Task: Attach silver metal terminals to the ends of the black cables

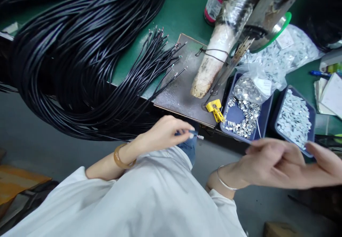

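My left hand (pixel 171 132) is closed, thumb and fingers pinching a dark cable end with a small pale tip (pixel 200 137). At the lower right, my right hand (pixel 283 162) is blurred, its fingers bent and apart with nothing visible between them. It is nearest to a blue tray (pixel 263 124) of small silver metal pieces (pixel 244 119), where a thin rod (pixel 258 127) leans at the edge. A second blue tray (pixel 311 132) holds pale flat pieces (pixel 294 117). Many black cables (pixel 88 51) lie on the green table (pixel 184 1), their stripped ends (pixel 173 60) over a brown board (pixel 176 96).
A wrapped post (pixel 213 58) and metal parts (pixel 269 12) stand over the board beside a yellow clip (pixel 215 110). Clear bags (pixel 288 51) and a jar (pixel 213 3) are behind. Papers (pixel 332 94) lie at the right. A carton (pixel 24 181) is on the left floor.
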### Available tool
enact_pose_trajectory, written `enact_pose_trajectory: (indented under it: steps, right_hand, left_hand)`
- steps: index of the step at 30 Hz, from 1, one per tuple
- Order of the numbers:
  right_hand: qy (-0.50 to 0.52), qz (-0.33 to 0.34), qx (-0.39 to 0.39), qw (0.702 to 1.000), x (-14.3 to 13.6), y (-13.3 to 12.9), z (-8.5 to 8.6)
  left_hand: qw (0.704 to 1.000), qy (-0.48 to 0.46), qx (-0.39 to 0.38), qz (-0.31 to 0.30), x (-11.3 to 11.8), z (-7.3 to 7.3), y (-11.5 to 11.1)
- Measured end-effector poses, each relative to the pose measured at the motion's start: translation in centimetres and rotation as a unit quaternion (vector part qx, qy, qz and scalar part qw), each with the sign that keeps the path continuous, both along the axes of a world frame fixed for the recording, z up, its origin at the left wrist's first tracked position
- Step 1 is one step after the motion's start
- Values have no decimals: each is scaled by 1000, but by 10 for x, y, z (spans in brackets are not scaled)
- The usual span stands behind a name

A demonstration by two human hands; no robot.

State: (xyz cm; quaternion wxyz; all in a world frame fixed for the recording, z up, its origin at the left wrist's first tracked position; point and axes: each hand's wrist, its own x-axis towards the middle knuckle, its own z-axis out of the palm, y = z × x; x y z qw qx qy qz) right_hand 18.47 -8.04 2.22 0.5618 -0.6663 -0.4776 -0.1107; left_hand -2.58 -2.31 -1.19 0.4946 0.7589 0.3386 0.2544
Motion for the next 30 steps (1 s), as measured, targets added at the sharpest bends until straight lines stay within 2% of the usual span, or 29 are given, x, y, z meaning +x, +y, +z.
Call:
enact_pose_trajectory:
  steps: [1,3,4,5,7,10,13,16,18,21,25,26,28,30]
  right_hand:
    - [4,5,-17,1000,4,0,3]
    - [17,43,-154,987,17,5,2]
    - [3,41,-197,980,25,10,-2]
    - [-21,35,-230,972,35,18,-6]
    - [-82,27,-288,954,52,35,-15]
    - [-128,45,-342,930,64,59,-20]
    - [-164,73,-384,906,64,66,-15]
    - [-157,95,-412,892,64,57,-7]
    - [-121,102,-437,885,68,49,-2]
    - [-72,96,-456,882,74,40,-1]
    - [-38,67,-430,899,80,36,-5]
    - [-39,61,-417,906,81,34,-6]
    - [-55,55,-387,919,82,31,-5]
    - [-68,62,-368,925,80,27,-3]
  left_hand:
    - [997,-20,10,75,-5,-1,3]
    - [969,-25,78,231,-15,-3,15]
    - [945,3,137,296,-20,-4,23]
    - [926,49,180,328,-24,-5,30]
    - [905,120,233,336,-31,-8,44]
    - [912,131,227,316,-37,-15,54]
    - [916,25,166,363,-43,-19,53]
    - [898,-131,65,415,-51,-18,50]
    - [889,-202,19,411,-55,-16,50]
    - [879,-255,-13,403,-60,-15,56]
    - [856,-329,-5,398,-60,-13,60]
    - [862,-341,1,375,-58,-9,58]
    - [893,-339,-12,297,-53,6,48]
    - [923,-308,-78,219,-45,27,33]
